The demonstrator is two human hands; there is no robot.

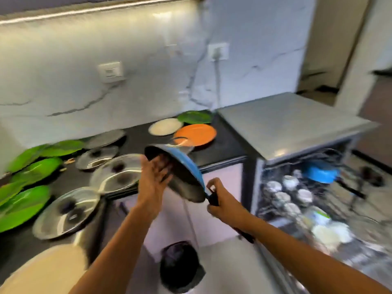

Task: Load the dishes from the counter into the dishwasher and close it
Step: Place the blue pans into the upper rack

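The pan (pixel 185 166) is blue on the outside and dark inside, with a black handle (pixel 213 198) at its lower end. It is held in the air, tipped steeply on its side, with its open face turned down and left towards the person. It hangs over the front edge of the dark counter (pixel 224 149), just left of the open dishwasher (pixel 292 124).

The right hand (pixel 221 201) has its fingers curled round the handle. The left hand (pixel 153 179) lies against the pan's opposite rim, its fingers fairly straight and reaching into the dark inside.

Behind the pan on the counter are an orange plate (pixel 197 134), a white plate (pixel 165 127), several glass lids (pixel 118 174) and green plates (pixel 25 206). The dishwasher's racks hold a blue pot (pixel 320 171) and upturned cups (pixel 290 181). Everything is blurred, so any lettering is unreadable.
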